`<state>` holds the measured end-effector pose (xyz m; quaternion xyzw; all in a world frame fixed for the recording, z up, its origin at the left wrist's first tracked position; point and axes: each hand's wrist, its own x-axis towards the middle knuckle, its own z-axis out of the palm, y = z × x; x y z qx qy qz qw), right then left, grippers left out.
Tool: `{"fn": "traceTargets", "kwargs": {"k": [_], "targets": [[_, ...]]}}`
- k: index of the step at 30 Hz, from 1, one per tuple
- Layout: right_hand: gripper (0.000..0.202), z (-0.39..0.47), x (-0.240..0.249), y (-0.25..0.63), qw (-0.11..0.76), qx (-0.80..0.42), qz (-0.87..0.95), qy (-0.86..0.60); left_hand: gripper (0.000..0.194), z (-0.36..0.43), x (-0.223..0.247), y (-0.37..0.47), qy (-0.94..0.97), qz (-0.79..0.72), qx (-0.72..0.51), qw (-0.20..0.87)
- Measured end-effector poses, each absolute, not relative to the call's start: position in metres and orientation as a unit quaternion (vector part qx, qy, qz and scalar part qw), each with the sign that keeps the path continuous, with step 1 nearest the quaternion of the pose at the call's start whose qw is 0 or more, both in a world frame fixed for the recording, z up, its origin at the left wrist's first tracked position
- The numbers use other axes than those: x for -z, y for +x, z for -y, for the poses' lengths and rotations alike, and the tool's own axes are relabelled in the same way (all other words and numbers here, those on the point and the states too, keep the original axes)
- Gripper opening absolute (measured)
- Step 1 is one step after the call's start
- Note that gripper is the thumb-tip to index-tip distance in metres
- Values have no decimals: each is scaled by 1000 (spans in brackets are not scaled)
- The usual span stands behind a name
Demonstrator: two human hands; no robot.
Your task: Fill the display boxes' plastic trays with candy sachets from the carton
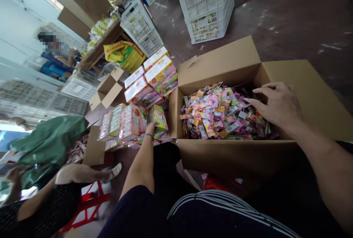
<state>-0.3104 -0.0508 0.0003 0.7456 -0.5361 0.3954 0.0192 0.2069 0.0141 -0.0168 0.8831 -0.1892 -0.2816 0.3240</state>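
Observation:
My left hand (150, 129) reaches out to the stacked retail packs beside the carton. Its fingers close at the near side of a green and yellow printed pack (160, 120), and the fingertips are partly hidden. Pink packs (129, 121) in clear wrap stand in rows just left of it. Over the right end of a large open cardboard carton (220, 153) hovers my right hand (280, 105), thumb and fingers apart, with nothing in it. A heap of small pink, yellow and green wrapped sticks (215, 113) fills the carton below.
White plastic crates (206, 10) stand on the dark floor ahead. Behind the stacked pink boxes (161, 71) is a yellow sack (125, 56). A co-worker (35, 205) sits at the left by a red stool (92, 201) and green cloth (52, 135). Others work farther back.

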Motion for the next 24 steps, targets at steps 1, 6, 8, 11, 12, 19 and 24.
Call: {"fn": "traceTargets", "kwargs": {"k": [1,6,8,11,12,19,24], "targets": [[49,50,-2,-310,7,-400,542,739,26,-16,6,204,872,188,294,342],[44,29,-24,-282,-32,-426,501,753,26,-45,-52,172,806,233,355,412],[43,10,-33,-258,-23,-431,424,796,41,-63,-66,147,774,253,394,425],[43,-22,-32,-222,-33,-397,270,877,49,-84,-61,105,723,267,485,413],[42,-32,-27,-212,-35,-369,228,900,45,-89,-54,90,701,266,524,403],[27,-64,5,-201,19,-224,159,961,35,-115,9,32,638,210,642,371],[31,-62,5,-203,26,-252,134,958,30,-114,31,49,620,183,681,343]]}}
